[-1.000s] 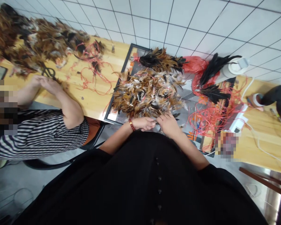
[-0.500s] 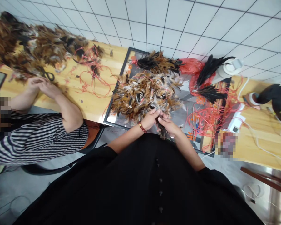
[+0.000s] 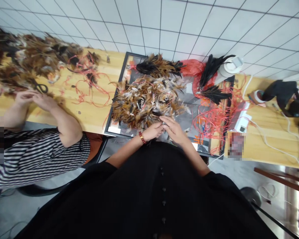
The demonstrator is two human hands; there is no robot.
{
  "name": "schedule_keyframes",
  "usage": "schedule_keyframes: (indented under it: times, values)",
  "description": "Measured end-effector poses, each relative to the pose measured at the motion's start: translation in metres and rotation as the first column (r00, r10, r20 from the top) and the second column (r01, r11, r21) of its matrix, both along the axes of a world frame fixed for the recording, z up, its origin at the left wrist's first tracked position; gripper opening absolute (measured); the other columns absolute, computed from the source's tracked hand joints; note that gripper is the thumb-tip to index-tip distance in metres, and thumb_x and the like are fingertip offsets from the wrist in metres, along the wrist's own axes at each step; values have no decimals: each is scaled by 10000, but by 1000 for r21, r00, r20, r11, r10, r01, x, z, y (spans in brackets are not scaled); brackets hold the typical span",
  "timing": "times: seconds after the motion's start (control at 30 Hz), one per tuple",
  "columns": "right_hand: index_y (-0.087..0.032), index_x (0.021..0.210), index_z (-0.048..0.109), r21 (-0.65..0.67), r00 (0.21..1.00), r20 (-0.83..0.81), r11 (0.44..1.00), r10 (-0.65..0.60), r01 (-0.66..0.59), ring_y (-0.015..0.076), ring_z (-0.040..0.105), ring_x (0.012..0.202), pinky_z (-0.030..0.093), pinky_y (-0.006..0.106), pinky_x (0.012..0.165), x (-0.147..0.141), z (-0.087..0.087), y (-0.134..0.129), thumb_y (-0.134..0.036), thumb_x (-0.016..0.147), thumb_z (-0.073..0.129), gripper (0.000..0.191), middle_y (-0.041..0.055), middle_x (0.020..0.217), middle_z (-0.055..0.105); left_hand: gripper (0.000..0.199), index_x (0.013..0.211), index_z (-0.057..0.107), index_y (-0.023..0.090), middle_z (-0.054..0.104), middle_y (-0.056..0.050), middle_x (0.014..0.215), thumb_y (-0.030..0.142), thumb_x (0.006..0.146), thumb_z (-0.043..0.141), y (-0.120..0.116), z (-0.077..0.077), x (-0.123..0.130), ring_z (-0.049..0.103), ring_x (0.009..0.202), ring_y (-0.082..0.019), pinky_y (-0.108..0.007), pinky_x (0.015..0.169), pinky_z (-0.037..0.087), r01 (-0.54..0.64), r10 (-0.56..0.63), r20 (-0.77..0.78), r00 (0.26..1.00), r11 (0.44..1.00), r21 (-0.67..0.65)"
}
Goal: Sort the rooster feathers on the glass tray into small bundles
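Observation:
A large heap of brown, white and black feathers (image 3: 144, 101) lies on the black-framed glass board (image 3: 186, 116). At its near edge my two hands meet. My left hand (image 3: 152, 131), with a beaded bracelet at the wrist, is closed, its fingers around something I cannot make out. My right hand (image 3: 173, 128) lies against it, fingers drawn together over the left fingertips; what they pinch, if anything, is hidden. Behind the heap is a bundle of black and brown feathers (image 3: 159, 65). Black feathers (image 3: 211, 71) rest on a red plastic bag (image 3: 193, 67).
Red strings (image 3: 209, 121) tangle at the board's right, near a white power strip (image 3: 242, 121) and a white container (image 3: 230, 68). Another person's hands (image 3: 33, 98) are at the left, near black scissors (image 3: 41, 88) and more feathers (image 3: 40, 56). Black headphones-like object (image 3: 284, 94) lies right.
The view has shifted, so the table's things appear further left. My right hand now covers the left fingertips more, and the dark feathers that hung below my hands are mostly out of sight.

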State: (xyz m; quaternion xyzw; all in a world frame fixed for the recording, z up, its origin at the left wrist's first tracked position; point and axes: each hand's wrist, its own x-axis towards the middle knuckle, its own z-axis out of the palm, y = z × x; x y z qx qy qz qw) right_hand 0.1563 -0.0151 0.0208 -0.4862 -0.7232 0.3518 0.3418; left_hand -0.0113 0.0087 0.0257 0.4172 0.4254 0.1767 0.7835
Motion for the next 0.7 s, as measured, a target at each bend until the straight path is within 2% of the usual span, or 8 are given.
schedule_keyframes:
  times: [0.07,0.13,0.2,0.27,0.33,0.53,0.6,0.7]
  values:
    - [-224,1271,667,-42,972,3,971,-235,235,233,646,1164,526,424,1007,26,-16,-10,-424,967,513,396,117,1273,687,498,760,452,175,378,69,584,633,814,641,-2,-1,-2,291,443,-31,-168,416,215,-31,30,-13,999,997,-71]
    - [-198,1136,731,-91,867,127,865,-482,494,240,692,983,559,411,899,67,-29,-17,-416,928,541,357,118,1092,746,464,755,454,171,352,75,579,589,842,634,0,-1,-3,270,440,-26,-162,418,195,-77,74,-32,997,992,-101]
    - [-165,1038,766,-104,717,379,743,-585,661,254,697,953,535,408,913,110,-36,-18,-331,902,521,326,130,1015,765,431,744,453,170,341,77,571,542,862,635,3,0,-2,262,435,-26,-160,419,188,-111,105,-49,993,987,-118]
    - [-166,1019,780,-121,594,603,675,-533,728,266,701,972,516,388,915,141,-37,-16,-270,882,520,312,133,1021,770,403,738,458,167,341,76,564,501,881,631,5,0,1,261,430,-25,-159,417,186,-132,125,-60,990,982,-133]
    - [-184,1044,782,-139,540,720,671,-436,728,275,705,984,510,368,888,152,-38,-10,-275,893,517,318,132,1032,770,382,736,459,167,336,79,553,473,895,623,5,0,6,254,420,-24,-157,413,181,-145,135,-75,988,978,-150]
    - [-147,1126,740,-167,474,832,684,-289,710,283,703,995,511,346,803,122,-57,22,-316,909,519,352,213,1141,717,351,732,448,168,331,82,547,425,929,583,3,3,17,253,407,-20,-149,410,187,-119,104,-94,990,979,-165]
    - [-123,1039,748,-239,495,838,659,-231,713,283,697,984,500,338,788,123,-62,33,-244,866,549,291,213,1094,718,343,742,449,170,327,84,552,425,934,574,4,5,17,252,409,-22,-151,412,188,-117,104,-87,991,981,-153]
    - [-139,808,705,-395,667,687,623,-288,675,225,673,815,466,290,692,136,-54,38,-210,808,567,156,113,833,711,351,752,456,172,344,77,568,451,925,580,5,6,14,263,418,-27,-162,417,191,-123,116,-72,991,987,-107]
